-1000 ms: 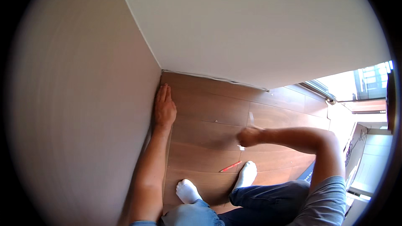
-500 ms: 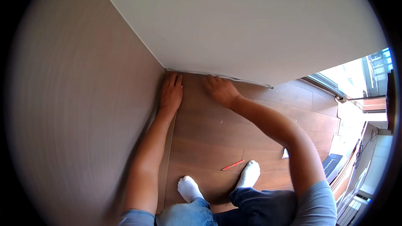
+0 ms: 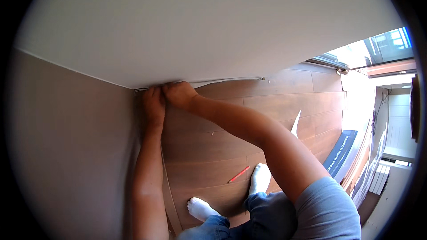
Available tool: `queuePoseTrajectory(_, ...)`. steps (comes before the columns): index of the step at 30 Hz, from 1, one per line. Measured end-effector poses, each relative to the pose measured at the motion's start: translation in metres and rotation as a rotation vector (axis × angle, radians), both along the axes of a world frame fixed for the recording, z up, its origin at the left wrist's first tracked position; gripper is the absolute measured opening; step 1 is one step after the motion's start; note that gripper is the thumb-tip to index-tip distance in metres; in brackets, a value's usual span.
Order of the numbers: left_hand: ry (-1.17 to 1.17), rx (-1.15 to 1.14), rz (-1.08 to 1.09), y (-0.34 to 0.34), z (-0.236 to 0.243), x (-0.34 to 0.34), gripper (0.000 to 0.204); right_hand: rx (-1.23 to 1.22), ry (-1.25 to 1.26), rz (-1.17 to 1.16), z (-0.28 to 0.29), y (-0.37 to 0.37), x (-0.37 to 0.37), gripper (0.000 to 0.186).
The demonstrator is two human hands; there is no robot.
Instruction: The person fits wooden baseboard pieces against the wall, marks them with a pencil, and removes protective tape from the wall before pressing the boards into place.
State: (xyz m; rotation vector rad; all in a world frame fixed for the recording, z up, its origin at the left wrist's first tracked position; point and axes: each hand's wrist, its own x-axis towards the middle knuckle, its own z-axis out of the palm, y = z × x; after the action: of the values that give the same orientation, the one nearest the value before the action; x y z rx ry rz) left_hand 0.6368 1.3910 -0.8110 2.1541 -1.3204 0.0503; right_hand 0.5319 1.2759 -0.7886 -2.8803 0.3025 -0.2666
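A thin white strip [image 3: 222, 80] runs along the foot of the white wall [image 3: 213, 26], above the brown wood floor [image 3: 280, 98]. Close to the corner, my left hand [image 3: 154, 107] has its fingers bent together against the strip's left end. Right beside it, my right hand [image 3: 179, 95] is closed at the strip with curled fingers, its fingertips partly hidden. From there the strip stretches rightward, standing slightly off the wall to its free end. A red pencil-like stick [image 3: 239, 174] lies on the floor near my feet.
On my left rises a brown wood-grain panel [image 3: 75, 129], meeting the white wall at the corner. A pointed white scrap [image 3: 296, 124] lies beyond my right forearm. At the right are a dark blue flooring box [image 3: 341, 153] and a bright glass door [image 3: 378, 49].
My right hand has moved left along the strip, up against my left hand. The left fingers have gone from lying on the floor to the strip. The view has turned.
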Motion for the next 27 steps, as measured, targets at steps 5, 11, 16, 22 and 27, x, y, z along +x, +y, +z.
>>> queuePoseTrajectory(5, -0.010, -0.065, 0.008, 0.003, 0.002, -0.001, 0.007, 0.074, 0.177, -0.059, 0.008, 0.004, 0.006, 0.016)
queuePoseTrajectory(11, -0.012, -0.082, -0.006, -0.001, 0.006, -0.003, 0.009, 0.066, 0.258, 0.001, 0.024, -0.005, 0.008, 0.015)
queuePoseTrajectory(16, -0.051, -0.085, 0.013, 0.006, 0.011, -0.003, 0.010, 0.017, 0.337, 0.069, 0.038, -0.003, 0.007, 0.016)
queuePoseTrajectory(22, -0.049, -0.054, 0.010, 0.005, 0.033, -0.005, 0.011, 0.223, 0.281, -0.118, 0.030, -0.003, 0.006, 0.018)
queuePoseTrajectory(27, -0.073, 0.003, 0.030, 0.004, 0.045, -0.008, 0.007, 0.260, 0.249, -0.105, 0.017, -0.012, 0.002, 0.019)
